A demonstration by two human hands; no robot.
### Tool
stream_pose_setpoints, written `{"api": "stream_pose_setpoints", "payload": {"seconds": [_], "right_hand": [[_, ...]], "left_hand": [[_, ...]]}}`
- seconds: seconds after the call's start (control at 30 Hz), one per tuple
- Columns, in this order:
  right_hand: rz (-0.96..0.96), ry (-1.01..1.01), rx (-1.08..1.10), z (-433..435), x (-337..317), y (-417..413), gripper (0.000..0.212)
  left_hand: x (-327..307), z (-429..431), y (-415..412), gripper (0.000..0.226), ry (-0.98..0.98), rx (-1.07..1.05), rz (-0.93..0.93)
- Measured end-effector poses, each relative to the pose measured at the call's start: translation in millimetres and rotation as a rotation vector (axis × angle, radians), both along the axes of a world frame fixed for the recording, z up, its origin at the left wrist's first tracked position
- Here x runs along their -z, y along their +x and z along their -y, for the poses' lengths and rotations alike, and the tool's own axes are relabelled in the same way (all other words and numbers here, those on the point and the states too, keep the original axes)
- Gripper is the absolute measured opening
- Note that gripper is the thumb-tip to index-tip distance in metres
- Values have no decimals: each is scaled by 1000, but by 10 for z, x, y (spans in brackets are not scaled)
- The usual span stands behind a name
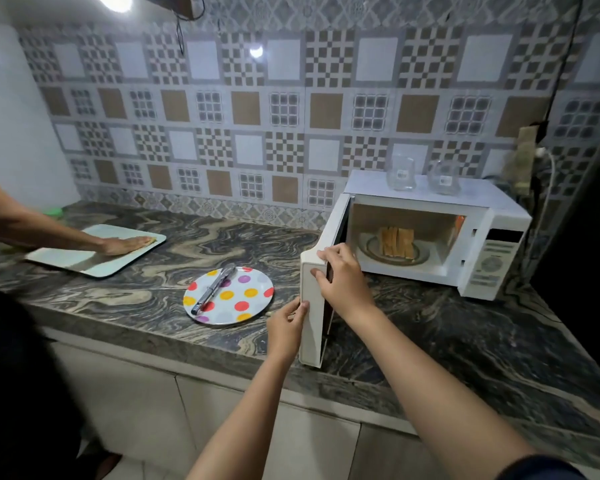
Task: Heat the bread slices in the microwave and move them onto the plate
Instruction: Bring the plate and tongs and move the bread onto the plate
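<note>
Left hand (pixel 286 325) pinches the lower free edge of the open microwave door (pixel 309 306). Right hand (pixel 340 278) curls over the door's upper edge. Tongs (pixel 213 289) lie on the plate (pixel 253 303) on the worktop (pixel 174 271). Bread slices (pixel 397 245) stand upright inside the microwave (pixel 492 258).

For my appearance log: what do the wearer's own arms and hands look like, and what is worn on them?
Both hands, left hand and right hand, are bare: no gloves, rings or watch visible. Forearms are uncovered; a dark sleeve edge shows high on the right arm.
</note>
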State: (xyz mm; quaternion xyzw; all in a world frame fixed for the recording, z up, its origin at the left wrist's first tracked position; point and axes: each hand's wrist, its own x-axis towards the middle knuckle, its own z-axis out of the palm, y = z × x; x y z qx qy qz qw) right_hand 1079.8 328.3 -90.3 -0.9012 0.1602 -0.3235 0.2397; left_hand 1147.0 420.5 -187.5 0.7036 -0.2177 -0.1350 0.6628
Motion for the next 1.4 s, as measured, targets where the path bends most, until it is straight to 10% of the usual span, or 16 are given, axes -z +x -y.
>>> {"api": "stream_pose_setpoints", "payload": {"seconds": [0.7, 1.4], "right_hand": [[33, -159, -156, -316, -322, 367, 23], [-478, 513, 404, 19, 1457, 2616, 29]], "left_hand": [[-64, -313, 323, 41, 175, -120, 175], [834, -1288, 3541, 28, 535, -190, 20]]}}
